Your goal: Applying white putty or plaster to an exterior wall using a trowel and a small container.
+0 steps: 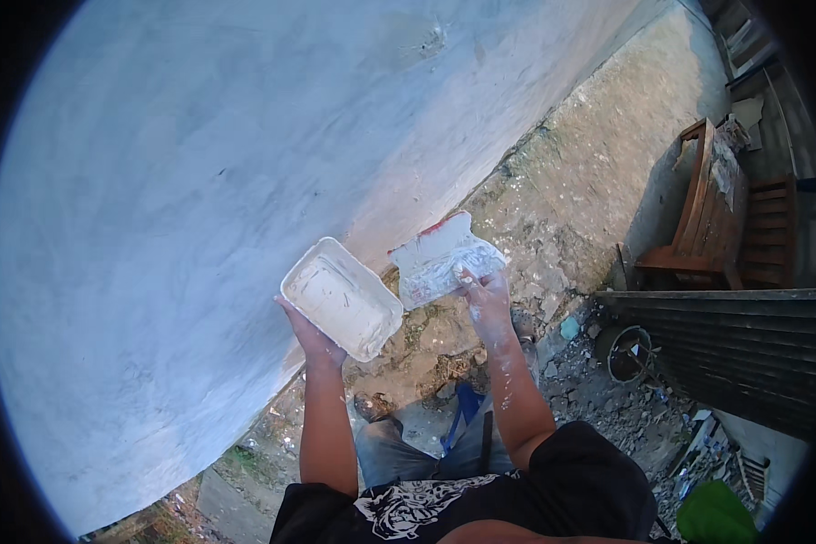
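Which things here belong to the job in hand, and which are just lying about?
Job:
paste-coated tray, in the left hand
smeared spreader, in the right hand
wall, probably

Lying about, apparently:
slatted wooden furniture
round container
rubble

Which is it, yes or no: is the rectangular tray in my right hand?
No, your left hand holds the rectangular tray, while your right hand grips the wide white spreader.

The tray (pixel 384 328) looked like plastic, smeared with matt paste (pixel 335 288); the pale sheet (pixel 428 247) was roughly crusted, the wall (pixel 199 227) matt and smooth, the furniture (pixel 709 218) wooden.
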Demonstrator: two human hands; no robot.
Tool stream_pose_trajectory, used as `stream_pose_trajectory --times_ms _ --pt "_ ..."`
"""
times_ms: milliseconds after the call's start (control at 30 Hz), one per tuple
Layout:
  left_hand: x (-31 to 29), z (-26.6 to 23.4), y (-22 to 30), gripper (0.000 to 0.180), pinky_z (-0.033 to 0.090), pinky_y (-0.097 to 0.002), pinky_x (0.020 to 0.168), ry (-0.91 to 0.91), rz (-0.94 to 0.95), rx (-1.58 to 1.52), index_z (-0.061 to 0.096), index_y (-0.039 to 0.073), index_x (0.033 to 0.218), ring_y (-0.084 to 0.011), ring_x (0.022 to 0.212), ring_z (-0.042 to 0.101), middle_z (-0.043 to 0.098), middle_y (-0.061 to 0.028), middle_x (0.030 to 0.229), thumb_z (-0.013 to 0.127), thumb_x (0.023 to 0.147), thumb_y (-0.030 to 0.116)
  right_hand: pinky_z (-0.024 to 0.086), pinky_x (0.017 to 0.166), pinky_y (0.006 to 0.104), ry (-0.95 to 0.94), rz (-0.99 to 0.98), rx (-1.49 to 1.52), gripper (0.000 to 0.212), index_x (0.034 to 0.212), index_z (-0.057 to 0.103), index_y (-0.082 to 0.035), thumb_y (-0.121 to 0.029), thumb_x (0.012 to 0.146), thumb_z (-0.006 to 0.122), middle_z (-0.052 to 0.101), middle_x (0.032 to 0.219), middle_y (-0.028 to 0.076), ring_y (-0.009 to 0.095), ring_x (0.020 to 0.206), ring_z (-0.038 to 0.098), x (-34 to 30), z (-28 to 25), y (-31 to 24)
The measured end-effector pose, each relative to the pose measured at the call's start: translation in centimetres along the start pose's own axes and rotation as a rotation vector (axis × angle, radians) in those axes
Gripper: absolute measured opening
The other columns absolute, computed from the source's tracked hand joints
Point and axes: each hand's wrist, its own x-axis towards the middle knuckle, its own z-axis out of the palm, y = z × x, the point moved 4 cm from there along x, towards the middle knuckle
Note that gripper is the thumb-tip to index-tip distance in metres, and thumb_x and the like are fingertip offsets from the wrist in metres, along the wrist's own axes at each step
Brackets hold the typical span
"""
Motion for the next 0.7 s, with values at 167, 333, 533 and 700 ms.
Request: stream_pose_trajectory --times_ms 167,333,533,700 --pt "-5.9 6.2 7.3 0.080 0.043 -0.0480 0.106 -0.190 0.109 -0.081 0.038 0.009 0.146 -0.0304 0.128 0.051 0.049 -0.0114 0.142 0.029 0.096 0.071 0.053 0.078 0.0271 -0.101 -0.216 -0.126 0.031 0.121 0.060 0.004 -0.010 0.094 0.066 0.069 0.105 0.007 0.011 0.093 0.064 -5.0 6.8 -11.5" --pt "-11.7 9.3 13.8 0.080 0.045 -0.0466 0.104 -0.284 0.285 -0.231 0.039 0.008 0.145 -0.0293 0.125 0.053 0.051 -0.0120 0.140 0.030 0.096 0.071 0.051 0.072 0.0268 -0.205 -0.390 -0.542 0.024 0.113 0.066 0.004 -0.009 0.093 0.065 0.070 0.095 0.005 0.010 0.083 0.064 -12.4 13.4 -18.3" --pt "-16.2 10.8 18.2 0.082 0.046 -0.0451 0.103 -0.439 0.388 -0.240 0.038 0.007 0.145 -0.0279 0.124 0.053 0.051 -0.0129 0.139 0.029 0.096 0.072 0.055 0.072 0.0350 -0.439 -0.975 -0.725 0.029 0.113 0.067 0.004 0.005 0.085 0.062 0.071 0.098 0.021 0.028 0.082 0.072 -17.5 18.6 -20.2" --pt "-17.2 10.6 19.9 0.085 0.046 -0.0440 0.103 -0.456 0.434 -0.175 0.036 0.006 0.146 -0.0268 0.123 0.054 0.051 -0.0127 0.138 0.027 0.095 0.074 0.055 0.076 0.0408 -0.491 -1.259 -0.997 0.042 0.116 0.066 0.001 0.010 0.075 0.062 0.068 0.107 0.024 0.042 0.089 0.068 -19.2 22.3 -19.8"
